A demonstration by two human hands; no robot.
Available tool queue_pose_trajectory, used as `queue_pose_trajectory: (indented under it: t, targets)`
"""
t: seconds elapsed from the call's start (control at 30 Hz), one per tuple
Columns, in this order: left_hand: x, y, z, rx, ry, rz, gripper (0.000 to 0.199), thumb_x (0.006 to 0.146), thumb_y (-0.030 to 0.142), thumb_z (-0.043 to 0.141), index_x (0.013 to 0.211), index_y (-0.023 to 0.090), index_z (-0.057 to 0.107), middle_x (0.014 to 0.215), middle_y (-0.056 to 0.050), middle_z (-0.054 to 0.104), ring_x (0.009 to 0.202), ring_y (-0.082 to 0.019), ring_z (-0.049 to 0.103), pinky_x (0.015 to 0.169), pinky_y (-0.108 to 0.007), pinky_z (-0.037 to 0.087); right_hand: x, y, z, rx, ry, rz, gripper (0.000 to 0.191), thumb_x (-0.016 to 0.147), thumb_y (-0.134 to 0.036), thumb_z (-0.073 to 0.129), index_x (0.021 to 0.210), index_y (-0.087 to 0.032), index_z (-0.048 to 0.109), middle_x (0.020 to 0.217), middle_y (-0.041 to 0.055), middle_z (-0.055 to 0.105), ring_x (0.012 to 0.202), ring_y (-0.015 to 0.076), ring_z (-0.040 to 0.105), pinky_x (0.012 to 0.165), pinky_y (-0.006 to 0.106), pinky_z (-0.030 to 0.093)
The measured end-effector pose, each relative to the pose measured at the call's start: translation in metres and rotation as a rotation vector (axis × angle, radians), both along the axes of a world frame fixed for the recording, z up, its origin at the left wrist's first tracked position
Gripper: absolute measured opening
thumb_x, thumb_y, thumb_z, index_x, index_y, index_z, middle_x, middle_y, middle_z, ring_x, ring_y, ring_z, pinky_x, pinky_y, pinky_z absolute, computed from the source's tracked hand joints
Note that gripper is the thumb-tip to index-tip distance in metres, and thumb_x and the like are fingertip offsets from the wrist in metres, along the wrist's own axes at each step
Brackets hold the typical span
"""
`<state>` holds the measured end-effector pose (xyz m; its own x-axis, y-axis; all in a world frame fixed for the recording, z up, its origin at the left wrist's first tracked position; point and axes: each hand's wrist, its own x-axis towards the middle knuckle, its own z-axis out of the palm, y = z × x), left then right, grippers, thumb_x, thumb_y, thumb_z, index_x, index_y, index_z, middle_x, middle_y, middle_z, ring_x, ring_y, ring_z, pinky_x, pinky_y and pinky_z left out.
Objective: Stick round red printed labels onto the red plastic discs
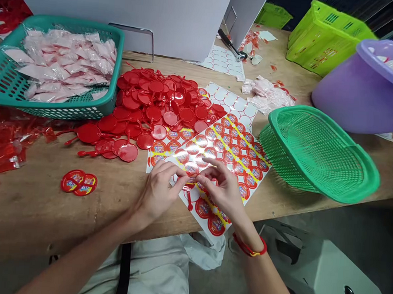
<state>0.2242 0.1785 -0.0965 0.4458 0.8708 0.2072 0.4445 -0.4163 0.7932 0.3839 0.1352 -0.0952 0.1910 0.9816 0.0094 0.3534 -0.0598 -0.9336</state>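
Observation:
My left hand and my right hand meet over a sheet of round red, yellow and blue stickers. Thumb and fingers of both hands are closed in a pinch on opposite edges of a small round sticker, mostly covered by the fingertips. Just beneath it is a red plastic piece shaped like a small frying pan, its thin handle towards me and its disc largely hidden. Beyond my hands lies a heap of the same red pan-shaped pieces.
Left stands a teal basket of wrapped pink-white packets, with red clear wrappers before it. Two round labels overlap on the wooden table. On the right are a green basket, a purple tub and a lime crate.

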Motion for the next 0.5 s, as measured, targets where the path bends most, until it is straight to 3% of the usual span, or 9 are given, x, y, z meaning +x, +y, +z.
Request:
queue_pose_trajectory:
  t: [0.07,0.1,0.2,0.27,0.5]
  targets:
    - [0.000,-0.003,-0.002,-0.009,0.009,0.029,0.003,0.078,0.021,0.058,0.076,0.018,0.058,0.078,-0.001,0.062,0.079,-0.017,0.055,0.071,-0.029,0.042,0.003,0.002,0.004,0.006,-0.066,0.029,0.009,0.074,-0.026,0.060,0.077,-0.018,0.062,0.066,0.0007,0.059,0.061,0.0135,0.051,0.060,0.026,0.040]
    - [0.000,-0.005,-0.005,-0.002,0.019,0.052,0.011,0.076,0.023,0.061,0.086,0.018,0.058,0.086,-0.002,0.063,0.083,-0.018,0.055,0.074,-0.030,0.043,0.005,0.003,0.007,0.009,-0.099,0.036,0.008,0.074,-0.026,0.059,0.072,-0.018,0.061,0.066,0.0010,0.060,0.061,0.0134,0.051,0.060,0.026,0.039]
    - [0.002,-0.011,-0.012,0.045,0.100,0.093,0.063,0.067,0.030,0.070,0.122,0.019,0.042,0.106,-0.007,0.059,0.096,-0.022,0.052,0.081,-0.034,0.043,0.012,0.006,0.012,0.004,-0.106,0.021,0.011,0.074,-0.026,0.057,0.068,-0.018,0.059,0.064,0.0007,0.059,0.058,0.0126,0.049,0.057,0.026,0.038]
    - [0.003,-0.015,-0.016,0.072,0.189,0.057,0.078,0.064,0.029,0.074,0.130,0.021,0.032,0.105,-0.006,0.060,0.094,-0.023,0.052,0.080,-0.036,0.043,0.015,0.009,0.011,-0.020,-0.084,0.044,0.010,0.074,-0.026,0.058,0.069,-0.018,0.058,0.063,0.0001,0.057,0.057,0.0123,0.048,0.055,0.025,0.038]
    - [0.000,-0.015,-0.020,0.115,0.304,-0.002,0.080,0.065,0.025,0.073,0.132,0.021,0.031,0.097,-0.006,0.062,0.089,-0.022,0.051,0.077,-0.035,0.042,0.010,0.012,-0.004,-0.089,-0.191,0.246,0.011,0.078,-0.024,0.054,0.068,-0.018,0.056,0.074,0.0021,0.056,0.067,0.0140,0.049,0.060,0.026,0.038]
